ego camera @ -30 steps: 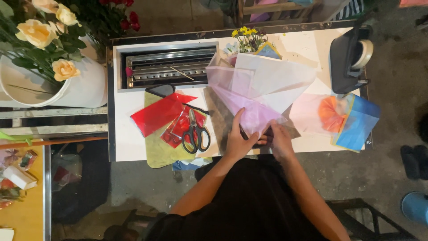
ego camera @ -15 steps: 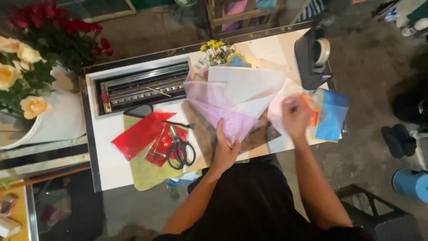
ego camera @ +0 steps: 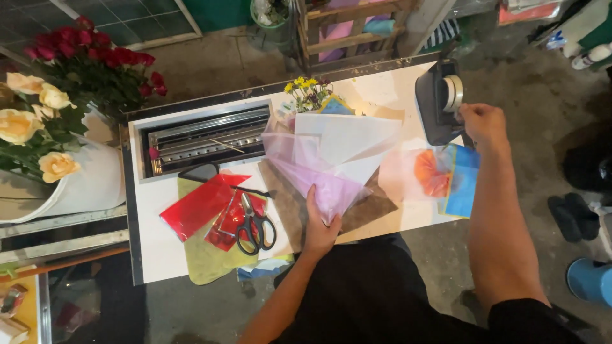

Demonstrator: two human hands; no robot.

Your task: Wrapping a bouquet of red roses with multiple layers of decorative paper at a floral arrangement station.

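- Bouquet wrapped in translucent lilac and white paper point(ego camera: 331, 159) lies across the middle of the white worktable point(ego camera: 153, 255), its small yellow flowers point(ego camera: 305, 86) at the far end and its gathered stem end pointing toward the near edge.
- Left hand point(ego camera: 319, 223) is closed around that near, narrow end of the wrap, thumb and fingers pinching the paper together and pressing it onto a brown sheet point(ego camera: 376, 207) beneath.
- Right hand point(ego camera: 481, 124), which a second ago was beside the left at the stem end and half a second ago was over the loose papers to the right, is now at the black tape dispenser point(ego camera: 440, 102) on the far right corner of the table; its fingers are curled at the dispenser's front, but whether they have hold of any tape cannot be told.
- That shift leaves the wrap held by one hand alone, well apart from the right hand.
- Orange mesh and a blue paper sheet point(ego camera: 462, 181) lie between the bouquet and the dispenser, just under the right forearm.
- Black-handled scissors point(ego camera: 254, 224) rest on red cellophane point(ego camera: 204, 204) to the left of the left hand, near but not touched.
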